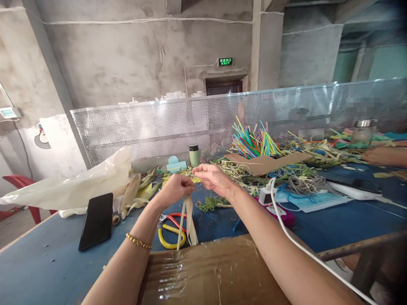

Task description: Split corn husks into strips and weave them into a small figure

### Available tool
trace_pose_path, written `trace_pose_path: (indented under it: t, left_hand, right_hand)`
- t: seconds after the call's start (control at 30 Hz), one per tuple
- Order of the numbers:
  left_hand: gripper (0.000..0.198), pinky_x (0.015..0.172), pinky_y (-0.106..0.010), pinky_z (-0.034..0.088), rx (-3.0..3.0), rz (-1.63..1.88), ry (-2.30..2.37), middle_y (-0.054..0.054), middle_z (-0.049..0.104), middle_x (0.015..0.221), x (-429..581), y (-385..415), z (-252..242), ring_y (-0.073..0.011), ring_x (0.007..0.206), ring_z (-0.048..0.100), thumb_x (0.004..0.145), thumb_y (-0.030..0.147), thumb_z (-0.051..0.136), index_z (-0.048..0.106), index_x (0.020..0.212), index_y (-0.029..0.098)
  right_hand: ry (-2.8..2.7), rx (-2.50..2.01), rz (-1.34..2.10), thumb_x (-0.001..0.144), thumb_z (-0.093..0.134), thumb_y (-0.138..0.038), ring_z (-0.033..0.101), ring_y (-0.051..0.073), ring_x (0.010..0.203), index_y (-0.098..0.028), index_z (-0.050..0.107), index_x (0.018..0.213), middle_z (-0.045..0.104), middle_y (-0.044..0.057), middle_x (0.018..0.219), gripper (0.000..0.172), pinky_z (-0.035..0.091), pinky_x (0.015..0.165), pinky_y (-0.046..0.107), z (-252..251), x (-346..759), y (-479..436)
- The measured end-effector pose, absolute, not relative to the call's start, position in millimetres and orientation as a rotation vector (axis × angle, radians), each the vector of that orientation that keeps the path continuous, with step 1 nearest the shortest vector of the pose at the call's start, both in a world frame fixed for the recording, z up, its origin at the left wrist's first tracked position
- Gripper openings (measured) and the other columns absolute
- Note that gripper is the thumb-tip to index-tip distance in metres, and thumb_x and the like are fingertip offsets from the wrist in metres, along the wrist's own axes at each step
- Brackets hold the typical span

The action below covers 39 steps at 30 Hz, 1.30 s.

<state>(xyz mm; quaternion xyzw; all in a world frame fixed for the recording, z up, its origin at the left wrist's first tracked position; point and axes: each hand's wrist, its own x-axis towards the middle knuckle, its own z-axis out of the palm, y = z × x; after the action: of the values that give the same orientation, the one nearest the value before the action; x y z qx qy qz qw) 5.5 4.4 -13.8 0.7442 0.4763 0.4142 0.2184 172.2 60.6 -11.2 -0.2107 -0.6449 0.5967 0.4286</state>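
Observation:
My left hand (176,189), with a gold bead bracelet on its wrist, is closed in a pinch. Pale, flat strips (190,222) that look like dried husk hang down from its fingers to the cardboard. Just to its right, my right hand (213,178) is raised with thumb and forefinger pinched together; whatever is between them is too small to make out. Below my left hand, a tool with red and yellow handles (172,241) lies on the blue table (133,258). A brown cardboard piece (206,275) covered in clear tape sits beneath my forearms.
On the left are a black phone (96,220) and a plastic bag (85,186). A green cup (193,156), colourful pipe cleaners (254,140) and tangled cords (305,180) stand along a perforated metal screen (143,131). A white cable (286,231) crosses my right arm. Another person's hand (383,156) is at right.

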Motion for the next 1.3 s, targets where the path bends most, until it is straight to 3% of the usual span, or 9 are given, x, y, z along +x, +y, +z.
trace_pose_path:
  t: [0.27, 0.53, 0.73, 1.07, 1.3]
  left_hand:
    - [0.010, 0.058, -0.025, 0.036, 1.716, 1.219, 1.146, 0.001, 0.055, 0.059, 4, 4, -14, -0.0094, 0.056, 0.043, 0.063, 0.025, 0.069, 0.066, 0.062, 0.015]
    - [0.013, 0.054, -0.025, 0.034, 1.762, 1.094, 1.135, 0.002, 0.053, 0.054, 8, 2, -16, -0.0090, 0.053, 0.043, 0.065, 0.025, 0.069, 0.063, 0.059, 0.015]
    - [0.025, 0.053, -0.024, 0.032, 1.782, 1.209, 1.158, 0.001, 0.052, 0.055, 13, 4, -16, -0.0089, 0.053, 0.042, 0.067, 0.035, 0.071, 0.060, 0.057, 0.015]
    - [0.023, 0.047, -0.024, 0.024, 1.949, 1.068, 1.279, 0.003, 0.047, 0.048, 21, 1, -19, -0.0073, 0.046, 0.034, 0.068, 0.030, 0.068, 0.055, 0.054, 0.016]
    - [0.021, 0.053, -0.025, 0.033, 1.981, 1.120, 1.229, 0.000, 0.054, 0.055, 18, 5, -19, -0.0093, 0.052, 0.043, 0.072, 0.030, 0.066, 0.058, 0.059, 0.015]
  right_hand:
    - [-1.699, -0.666, 1.163, 0.070, 0.071, -0.026, 0.024, 0.002, 0.036, -0.013, 0.064, 0.079, 0.046, -0.007, 0.048, 0.017, 0.014, 0.035, 0.019, -19, 167, 69]
    - [-1.526, -0.625, 1.238, 0.073, 0.066, -0.022, 0.022, 0.003, 0.033, -0.014, 0.060, 0.078, 0.038, -0.010, 0.042, 0.012, 0.015, 0.034, 0.019, -12, 161, 56]
    - [-1.550, -0.711, 1.177, 0.073, 0.065, -0.021, 0.023, 0.003, 0.033, -0.014, 0.060, 0.075, 0.037, -0.009, 0.040, 0.009, 0.017, 0.034, 0.018, -15, 162, 63]
    - [-1.575, -0.727, 1.175, 0.072, 0.067, -0.024, 0.021, 0.003, 0.032, -0.014, 0.061, 0.075, 0.035, -0.010, 0.039, 0.012, 0.015, 0.033, 0.019, -15, 164, 61]
    - [-1.584, -0.745, 1.114, 0.074, 0.063, -0.020, 0.024, 0.003, 0.035, -0.013, 0.061, 0.074, 0.038, -0.009, 0.041, 0.007, 0.019, 0.037, 0.019, -16, 165, 65]
